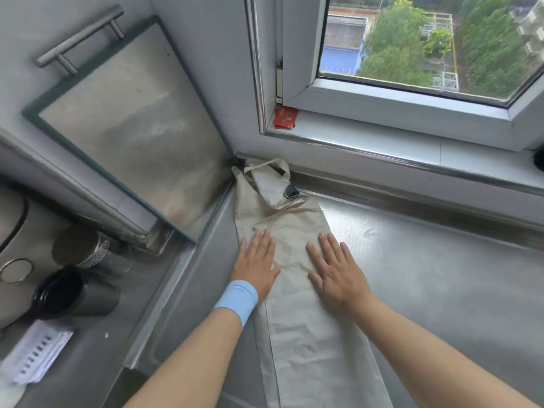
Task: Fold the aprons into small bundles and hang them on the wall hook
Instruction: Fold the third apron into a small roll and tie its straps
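The left hand [256,260] and right hand [335,272] pressed flat, grips wide, on the limp apron [303,334], likely best pinched at six o'clock.

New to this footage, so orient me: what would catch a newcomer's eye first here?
The left hand and right hand press flat, side by side, on a beige apron folded into a long strip on the steel counter. At upper right a window looks out on trees, and a red packet lies at the sill's left end.
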`<state>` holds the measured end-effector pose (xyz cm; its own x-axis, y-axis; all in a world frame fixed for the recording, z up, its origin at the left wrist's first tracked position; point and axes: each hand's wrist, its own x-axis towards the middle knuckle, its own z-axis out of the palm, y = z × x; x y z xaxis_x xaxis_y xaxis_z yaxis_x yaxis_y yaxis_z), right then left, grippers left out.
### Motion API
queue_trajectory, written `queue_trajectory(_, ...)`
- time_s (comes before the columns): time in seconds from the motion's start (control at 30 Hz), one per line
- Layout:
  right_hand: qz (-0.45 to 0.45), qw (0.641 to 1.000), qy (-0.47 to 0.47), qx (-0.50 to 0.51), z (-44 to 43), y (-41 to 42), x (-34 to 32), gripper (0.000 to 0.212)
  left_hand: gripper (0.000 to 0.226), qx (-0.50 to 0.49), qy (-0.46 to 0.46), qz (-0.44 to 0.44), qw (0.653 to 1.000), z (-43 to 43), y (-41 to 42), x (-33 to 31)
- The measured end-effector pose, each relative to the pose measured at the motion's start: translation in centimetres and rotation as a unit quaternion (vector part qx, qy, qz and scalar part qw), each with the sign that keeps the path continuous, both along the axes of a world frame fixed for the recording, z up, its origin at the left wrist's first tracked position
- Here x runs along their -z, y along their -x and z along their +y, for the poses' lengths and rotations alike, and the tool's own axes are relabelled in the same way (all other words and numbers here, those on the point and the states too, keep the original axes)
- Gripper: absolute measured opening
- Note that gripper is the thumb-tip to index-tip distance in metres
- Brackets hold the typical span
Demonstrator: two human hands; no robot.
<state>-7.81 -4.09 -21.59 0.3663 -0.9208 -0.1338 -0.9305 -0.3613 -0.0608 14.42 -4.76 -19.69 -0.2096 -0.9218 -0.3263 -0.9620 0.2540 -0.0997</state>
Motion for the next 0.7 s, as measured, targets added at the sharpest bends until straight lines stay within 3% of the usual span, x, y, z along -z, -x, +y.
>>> queue_trajectory(0.1, 0.000, 0.999, 0.013, -0.030, 1.7, 0.2, -1.2, 0.061, 0.049, 0.013, 0.078, 0.055, 0.995, 3.0, 1.5, -1.6)
queue_trajectory(0.17, -0.009, 0.997, 0.019, -0.073, 3.8, 0.4, -1.8, 0.058, 0.041, -0.003, 0.082, 0.067, 0.994, 6.2, 3.0, -2.2)
queue_trajectory(0.33, -0.013, 0.995, -0.002, -0.102, 10.4, 2.1, -1.7, 0.059, 0.083, -0.133, -0.051, 0.078, 0.987, 12.1, 4.4, -1.0)
queue_trajectory(0.5, -0.030, 0.992, -0.086, -0.087, 14.8, 4.0, -2.5, 0.075, 0.088, -0.110, -0.101, 0.075, 0.986, 10.4, 4.0, -1.4)
queue_trajectory(0.6, -0.018, 0.984, -0.122, -0.131, 16.8, 4.8, -3.6, 0.093, 0.081, -0.092, -0.062, 0.045, 0.993, 10.5, 4.4, -2.6)
queue_trajectory(0.7, -0.001, 0.985, -0.095, -0.143, 18.3, 4.7, -4.0, 0.088, 0.055, -0.032, 0.005, 0.122, 0.992, 14.1, 5.3, -3.2)
